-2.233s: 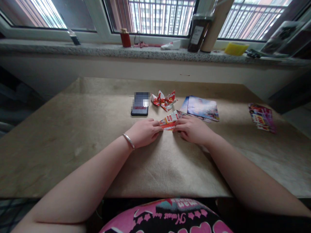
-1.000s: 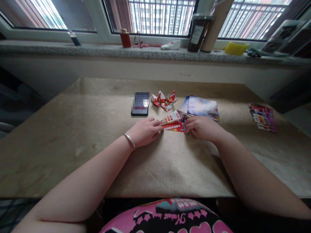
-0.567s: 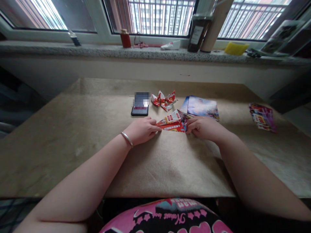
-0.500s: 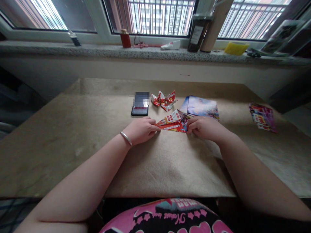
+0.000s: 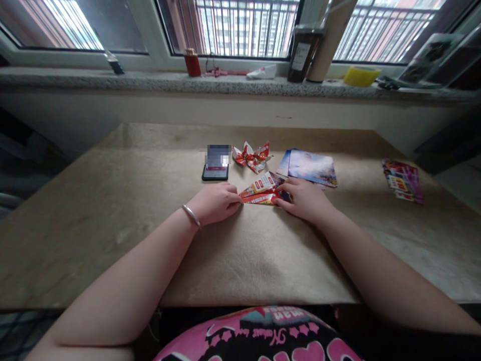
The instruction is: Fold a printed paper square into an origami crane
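Observation:
A folded sheet of printed paper (image 5: 259, 188), red and white with a pointed left end, lies on the table between my hands. My left hand (image 5: 220, 203), with a silver bangle at the wrist, has its fingertips closed on that pointed end. Bent fingers of my right hand (image 5: 303, 199) grip the paper's wider right end and cover part of it. Just beyond the sheet sits a folded red-and-white paper flower (image 5: 252, 156). To the flower's left lies a phone (image 5: 215, 173), its screen partly blurred out.
Glossy printed sheets (image 5: 313, 166) lie behind my right hand, and a fanned bunch of colourful printed papers (image 5: 404, 181) is farther right on the brown table (image 5: 93, 200). Along the windowsill (image 5: 150, 84) stand a red lighter (image 5: 192, 63), a dark container (image 5: 300, 55) and a yellow sponge-like block (image 5: 361, 76).
My right hand has slid left along the paper and now covers more of its right end. My left hand stays at the pointed end. The view has shifted slightly.

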Demonstrator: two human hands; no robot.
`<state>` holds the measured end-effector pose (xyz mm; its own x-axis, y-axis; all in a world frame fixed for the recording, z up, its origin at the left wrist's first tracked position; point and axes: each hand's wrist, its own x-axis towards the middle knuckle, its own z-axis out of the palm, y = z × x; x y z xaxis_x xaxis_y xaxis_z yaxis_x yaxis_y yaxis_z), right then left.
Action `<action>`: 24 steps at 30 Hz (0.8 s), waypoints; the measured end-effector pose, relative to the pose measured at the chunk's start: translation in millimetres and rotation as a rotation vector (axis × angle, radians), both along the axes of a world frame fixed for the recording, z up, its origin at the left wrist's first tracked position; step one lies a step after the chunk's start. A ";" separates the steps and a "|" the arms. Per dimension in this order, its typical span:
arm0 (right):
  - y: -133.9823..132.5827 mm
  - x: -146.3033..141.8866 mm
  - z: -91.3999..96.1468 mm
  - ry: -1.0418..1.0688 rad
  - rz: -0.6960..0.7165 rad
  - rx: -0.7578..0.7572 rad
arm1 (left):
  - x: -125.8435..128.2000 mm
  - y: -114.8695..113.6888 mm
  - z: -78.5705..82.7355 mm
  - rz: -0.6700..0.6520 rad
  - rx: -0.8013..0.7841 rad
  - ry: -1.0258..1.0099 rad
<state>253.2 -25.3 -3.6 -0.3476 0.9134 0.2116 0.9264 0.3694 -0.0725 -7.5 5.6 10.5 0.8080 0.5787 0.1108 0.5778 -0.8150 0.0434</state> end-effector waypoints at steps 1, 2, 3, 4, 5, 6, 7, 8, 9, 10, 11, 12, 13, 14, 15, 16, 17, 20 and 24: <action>-0.3 -1.6 -0.7 -0.006 0.011 0.004 | 0.0 -0.1 0.5 0.002 -0.013 -0.004; -0.6 -2.9 -1.2 -0.012 0.015 0.006 | 0.2 -0.2 0.8 0.005 -0.026 -0.014; -0.8 -4.0 -1.5 -0.018 0.013 0.008 | 0.4 -0.2 0.7 0.009 -0.038 -0.035; -1.0 -4.9 -1.6 -0.022 0.002 0.009 | 0.8 0.0 -0.1 0.010 -0.048 -0.064; -1.0 -5.5 -1.5 -0.024 -0.006 0.008 | 1.3 0.3 -1.5 0.009 -0.053 -0.096; -0.9 -5.9 -1.4 -0.024 -0.008 0.004 | 1.9 0.9 -3.4 0.008 -0.057 -0.133; -0.6 -6.0 -1.3 -0.020 -0.004 0.000 | 2.5 1.6 -5.8 -0.001 -0.047 -0.157; -0.2 -5.8 -1.3 -0.012 0.005 -0.004 | 3.1 2.3 -8.4 0.003 -0.034 -0.180; 0.4 -5.2 -1.7 0.000 0.018 -0.008 | 3.6 2.9 -10.8 0.008 -0.031 -0.199; 1.2 -4.3 -2.5 0.016 0.033 -0.008 | 3.9 3.5 -12.8 0.009 -0.024 -0.214; 2.2 -3.1 -3.7 0.036 0.053 -0.006 | 4.1 4.0 -14.5 -0.011 -0.016 -0.217; 3.4 -1.8 -5.3 0.059 0.075 -0.002 | 4.1 4.5 -15.6 -0.032 -0.014 -0.218; 4.7 -0.4 -7.2 0.079 0.108 -0.001 | 3.9 4.9 -16.3 -0.060 -0.022 -0.215; 6.0 0.8 -9.3 0.103 0.148 0.002 | 3.8 5.4 -16.8 -0.092 -0.041 -0.210; 7.3 1.8 -11.3 0.126 0.193 -0.002 | 3.6 5.9 -17.0 -0.122 -0.067 -0.206; 8.5 2.4 -13.3 0.147 0.226 0.001 | 3.5 6.4 -17.2 -0.147 -0.094 -0.203; 9.6 2.7 -14.9 0.165 0.252 0.001 | 3.6 6.7 -17.3 -0.165 -0.118 -0.202; 11.8 1.5 -18.3 0.189 0.277 -0.008 | 4.3 6.6 -17.3 -0.182 -0.146 -0.204; 14.1 -2.9 -21.2 0.210 0.246 -0.008 | 4.6 3.8 -16.8 -0.103 -0.176 -0.189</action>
